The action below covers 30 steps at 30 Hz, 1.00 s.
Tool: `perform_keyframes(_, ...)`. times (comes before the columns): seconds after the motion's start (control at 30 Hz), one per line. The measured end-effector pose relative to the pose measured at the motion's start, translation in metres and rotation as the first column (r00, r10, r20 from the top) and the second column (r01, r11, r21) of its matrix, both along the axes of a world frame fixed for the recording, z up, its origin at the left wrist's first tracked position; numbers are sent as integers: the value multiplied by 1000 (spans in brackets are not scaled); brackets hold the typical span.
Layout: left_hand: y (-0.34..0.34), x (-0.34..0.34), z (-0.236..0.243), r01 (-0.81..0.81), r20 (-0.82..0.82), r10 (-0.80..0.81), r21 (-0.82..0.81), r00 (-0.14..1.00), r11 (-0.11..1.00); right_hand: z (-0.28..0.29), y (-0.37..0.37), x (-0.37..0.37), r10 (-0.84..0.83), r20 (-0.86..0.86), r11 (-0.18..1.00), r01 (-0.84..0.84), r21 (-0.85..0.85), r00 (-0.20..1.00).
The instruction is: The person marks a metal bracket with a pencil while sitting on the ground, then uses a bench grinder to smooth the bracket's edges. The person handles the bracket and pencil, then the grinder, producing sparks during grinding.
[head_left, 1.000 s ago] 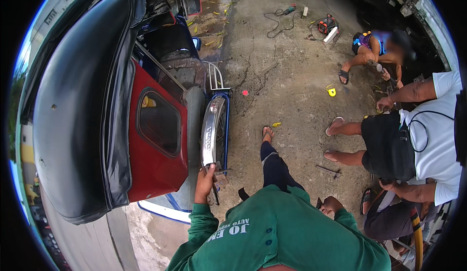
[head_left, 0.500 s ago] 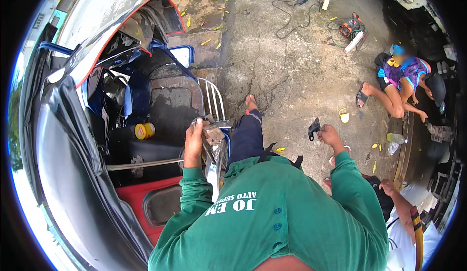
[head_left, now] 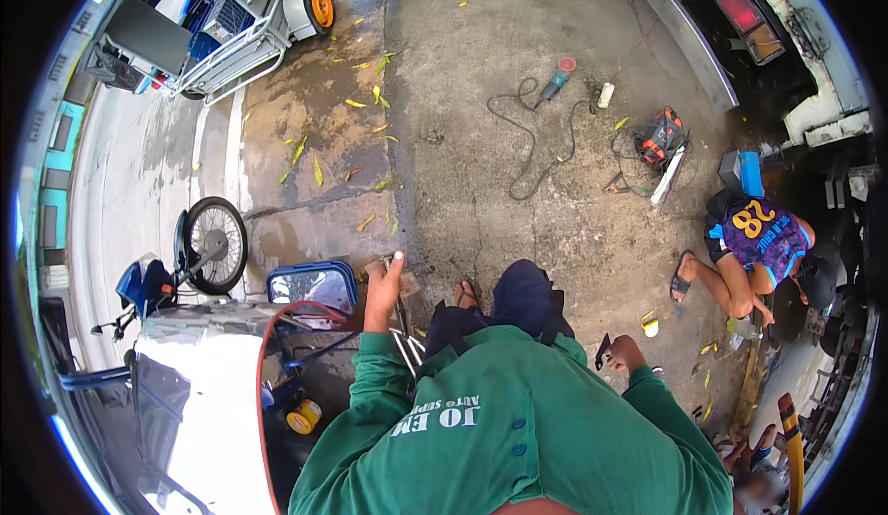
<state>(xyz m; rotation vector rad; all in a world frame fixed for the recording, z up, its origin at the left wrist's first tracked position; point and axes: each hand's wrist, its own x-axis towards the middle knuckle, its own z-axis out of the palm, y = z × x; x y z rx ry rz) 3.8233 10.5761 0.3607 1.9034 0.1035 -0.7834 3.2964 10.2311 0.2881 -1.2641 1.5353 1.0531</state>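
Observation:
My left hand [head_left: 383,289] reaches forward in a green sleeve and grips the top of a small vehicle's metal frame [head_left: 403,347], right beside a blue-rimmed window [head_left: 313,285]. My right hand [head_left: 629,354] hangs low at my right side, closed on a small dark tool [head_left: 602,349]. My green shirt fills the bottom of the view, and my dark trouser leg and sandalled foot [head_left: 467,291] stand on the concrete between the hands.
An angle grinder with its cable [head_left: 558,75] and an orange-black tool [head_left: 660,137] lie on the concrete ahead. A person in a purple shirt [head_left: 760,235] sits at the right. A motorcycle wheel [head_left: 215,243] stands at the left, a yellow can [head_left: 303,415] inside the vehicle.
The view has swung up and left, so the vehicle's red door and dark roof have slid out of sight. My left hand stays on the frame and my right hand still holds the dark tool.

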Motion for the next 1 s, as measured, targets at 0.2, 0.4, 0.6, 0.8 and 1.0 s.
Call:
perform_keyframes(0.2,-172,217,-9,-87,-179,56,-170,982,982,-61,-118,189,-139,120,988,146,-43,983)
perform_keyframes(0.4,-362,400,-92,58,-186,-82,-131,979,990,-194,-296,401,-186,253,972,216,-96,950)
perform_keyframes(0.6,-502,538,-156,248,-198,-241,10,950,969,-153,-391,677,230,452,887,6,-462,862)
perform_keyframes(0.8,-647,665,-231,182,-552,-254,-182,794,966,-135,-453,812,-3,709,849,376,-371,706)
perform_keyframes(1.0,-778,722,-318,240,-594,-304,-186,745,953,-222,-466,867,-418,726,612,760,-219,546)
